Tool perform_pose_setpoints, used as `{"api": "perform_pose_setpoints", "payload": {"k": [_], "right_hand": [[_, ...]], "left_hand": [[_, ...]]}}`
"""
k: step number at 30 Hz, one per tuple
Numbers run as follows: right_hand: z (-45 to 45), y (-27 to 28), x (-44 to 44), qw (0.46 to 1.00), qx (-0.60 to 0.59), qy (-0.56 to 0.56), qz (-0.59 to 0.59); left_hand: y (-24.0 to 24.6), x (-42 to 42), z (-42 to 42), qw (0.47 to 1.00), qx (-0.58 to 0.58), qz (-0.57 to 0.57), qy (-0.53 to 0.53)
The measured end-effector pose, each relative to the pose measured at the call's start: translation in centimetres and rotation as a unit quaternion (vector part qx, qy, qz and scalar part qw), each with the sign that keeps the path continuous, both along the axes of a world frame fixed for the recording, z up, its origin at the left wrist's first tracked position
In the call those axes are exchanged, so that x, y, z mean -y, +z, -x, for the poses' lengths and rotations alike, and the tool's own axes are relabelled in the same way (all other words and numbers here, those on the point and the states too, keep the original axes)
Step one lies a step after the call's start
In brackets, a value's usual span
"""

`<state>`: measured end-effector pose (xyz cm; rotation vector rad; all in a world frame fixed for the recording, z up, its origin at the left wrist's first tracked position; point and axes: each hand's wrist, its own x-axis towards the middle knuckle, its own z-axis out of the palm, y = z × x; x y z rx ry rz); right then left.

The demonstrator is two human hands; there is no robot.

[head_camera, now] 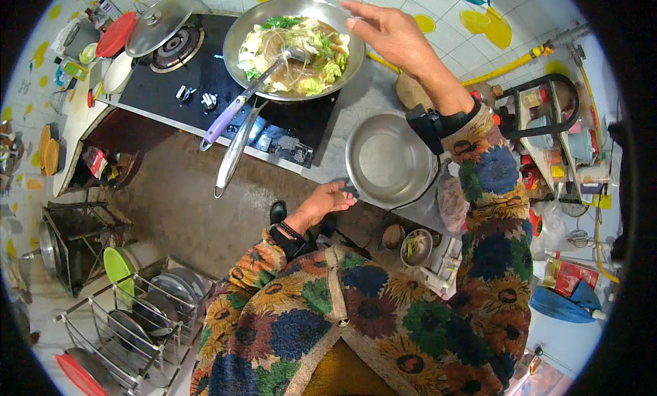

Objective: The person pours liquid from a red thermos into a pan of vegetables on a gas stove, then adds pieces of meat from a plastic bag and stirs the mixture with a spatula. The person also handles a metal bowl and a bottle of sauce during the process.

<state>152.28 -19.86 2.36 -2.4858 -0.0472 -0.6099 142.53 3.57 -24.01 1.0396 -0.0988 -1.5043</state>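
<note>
A steel wok sits on the right burner of a black gas stove. It holds cut cabbage, glass noodles, green leaves and brown broth. A ladle with a purple handle rests in the food, its handle leaning over the wok's front rim. My right hand, fingers apart, is at the wok's right rim; whether it touches the rim cannot be told. Low beside a steel basin, my left hand has loosely bent fingers and nothing visible in it.
The wok's long handle juts past the counter front. A glass lid lies by the left burner. A yellow gas hose runs along the tiled wall. A dish rack stands lower left, condiment shelves at right.
</note>
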Motion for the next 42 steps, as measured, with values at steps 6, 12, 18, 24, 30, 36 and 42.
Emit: {"api": "perform_pose_setpoints", "payload": {"k": [6,12,18,24,30,36,42], "right_hand": [[8.8,-11.6,5.6,0.973,-0.211,0.052,-0.079],[17.1,-26.9,6.9,0.954,-0.273,0.06,0.108],[17.6,-31.0,5.4,0.925,-0.354,0.069,0.118],[20.0,-33.2,4.5,0.934,-0.345,0.082,0.042],[21.7,-33.1,1.5,0.925,-0.346,-0.006,-0.158],[20.9,-32.2,0.8,0.836,-0.446,-0.021,-0.317],[21.1,-30.5,0.9,0.794,-0.474,0.016,-0.379]], "left_hand": [[-0.7,-0.6,0.8,1.0,0.003,-0.013,0.004],[-0.9,-0.4,2.5,0.999,-0.017,-0.04,0.002],[-1.3,-0.1,4.5,0.998,-0.003,-0.055,-0.025],[-1.9,0.9,5.6,0.999,0.006,-0.045,-0.009],[-1.8,1.9,6.2,0.999,-0.008,-0.054,-0.006],[-1.6,3.0,6.0,1.0,0.008,-0.001,-0.017],[-1.5,3.2,5.6,1.0,0.008,-0.003,-0.025]]}}
